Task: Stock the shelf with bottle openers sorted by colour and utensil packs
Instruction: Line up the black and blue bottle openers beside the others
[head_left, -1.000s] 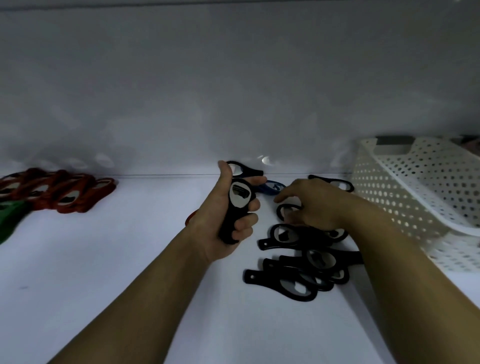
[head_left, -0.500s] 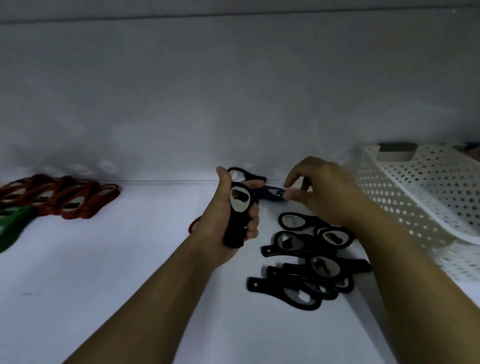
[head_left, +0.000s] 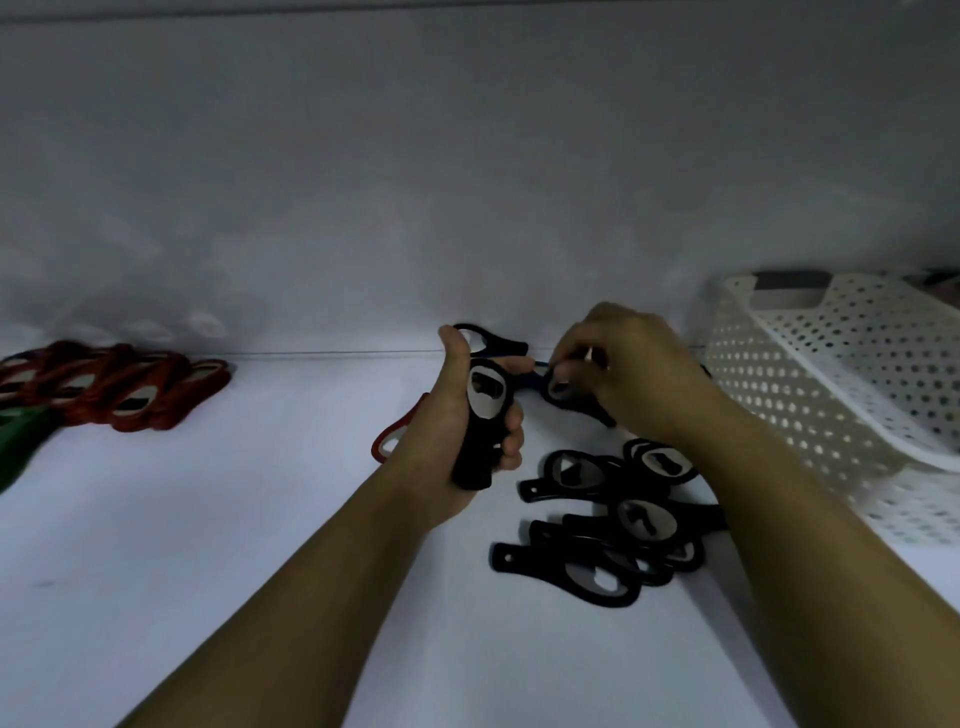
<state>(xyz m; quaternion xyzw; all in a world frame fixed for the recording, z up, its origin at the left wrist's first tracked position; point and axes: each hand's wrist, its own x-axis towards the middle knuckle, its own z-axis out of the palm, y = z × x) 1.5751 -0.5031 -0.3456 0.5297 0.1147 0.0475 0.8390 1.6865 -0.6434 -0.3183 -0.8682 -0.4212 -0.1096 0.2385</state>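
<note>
at frame centre the left hand (head_left: 441, 447) grips 1 black bottle opener (head_left: 485, 410) upright, while the right hand (head_left: 639, 374), just right of it, pinches a second black opener (head_left: 574, 402) slanting down-right, above the loose black pile (head_left: 597, 551) on the shelf (head_left: 234, 519).

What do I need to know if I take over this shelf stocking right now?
Left hand grips a black opener upright. Right hand pinches a second black opener beside it.
Done: red openers lined up far left, green ones at the left edge.
Left to do: the loose black pile on the shelf, a stray red opener behind the left hand, another black one at the back.
White basket stands right, contents hidden; no utensil packs in view.
</note>
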